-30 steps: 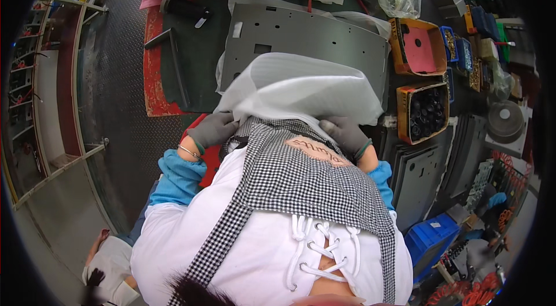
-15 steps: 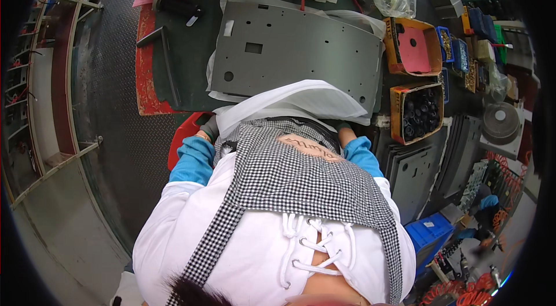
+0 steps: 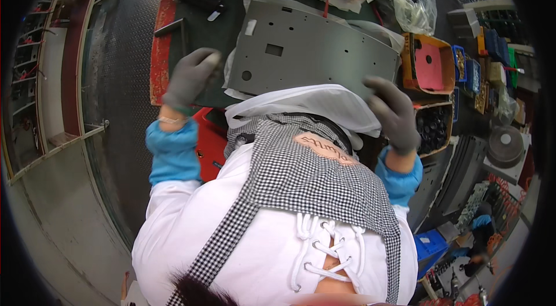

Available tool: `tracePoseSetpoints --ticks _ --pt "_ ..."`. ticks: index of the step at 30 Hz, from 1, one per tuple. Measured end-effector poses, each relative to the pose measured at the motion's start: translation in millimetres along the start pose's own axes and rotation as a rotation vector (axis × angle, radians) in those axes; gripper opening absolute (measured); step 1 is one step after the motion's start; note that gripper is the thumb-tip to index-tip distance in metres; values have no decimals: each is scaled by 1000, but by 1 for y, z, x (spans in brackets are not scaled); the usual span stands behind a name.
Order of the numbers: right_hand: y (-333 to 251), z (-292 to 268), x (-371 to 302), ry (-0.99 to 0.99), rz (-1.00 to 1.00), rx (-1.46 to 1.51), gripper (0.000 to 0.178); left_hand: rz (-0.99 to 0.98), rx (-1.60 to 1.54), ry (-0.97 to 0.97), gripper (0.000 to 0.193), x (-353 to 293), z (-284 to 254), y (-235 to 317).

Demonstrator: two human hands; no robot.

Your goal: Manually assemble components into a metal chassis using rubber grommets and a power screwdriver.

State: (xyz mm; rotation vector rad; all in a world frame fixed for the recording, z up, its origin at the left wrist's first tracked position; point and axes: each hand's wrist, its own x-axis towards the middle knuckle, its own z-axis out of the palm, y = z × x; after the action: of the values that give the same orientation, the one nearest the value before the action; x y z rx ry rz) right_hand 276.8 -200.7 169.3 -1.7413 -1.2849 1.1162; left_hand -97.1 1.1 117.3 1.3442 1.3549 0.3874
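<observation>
A grey metal panel [image 3: 307, 45] with round and square holes lies on the workbench in front of me, over white wrapping sheet. My left hand [image 3: 192, 78], in a dark grey glove, is raised just left of the panel. Its fingers are half curled, and nothing shows in them. Over the panel's right end hovers my right hand [image 3: 395, 114], gloved alike, fingers bent and apart, with no object in it. Loose white foam sheet [image 3: 307, 100] bulges up along the panel's near edge, between my hands and against my checked apron.
A black cylindrical tool [image 3: 200, 0] and a dark bar [image 3: 169, 27] lie at the left. To the right stand a box with a pink sheet [image 3: 428, 66] and a box of black parts [image 3: 433, 129]. A red stool-like seat [image 3: 211, 144] is beside me.
Both hands have come up from beside my waist, the left to the panel's left side, the right over its right end. The view has shifted, so the bench appears farther right.
</observation>
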Motion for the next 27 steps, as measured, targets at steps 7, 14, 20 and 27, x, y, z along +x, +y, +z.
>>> tracePoseSetpoints --ticks 7,14,20,27 --pt "24 122 66 -459 -114 -556 33 14 785 85 31 32 62 -59" --pt "52 107 41 -500 278 59 34 157 711 115 32 29 57 -48" --pt "53 94 9 -392 380 140 32 153 112 -12 33 40 79 -43" --pt "23 81 51 129 54 47 31 -19 137 -76 38 39 103 -52"
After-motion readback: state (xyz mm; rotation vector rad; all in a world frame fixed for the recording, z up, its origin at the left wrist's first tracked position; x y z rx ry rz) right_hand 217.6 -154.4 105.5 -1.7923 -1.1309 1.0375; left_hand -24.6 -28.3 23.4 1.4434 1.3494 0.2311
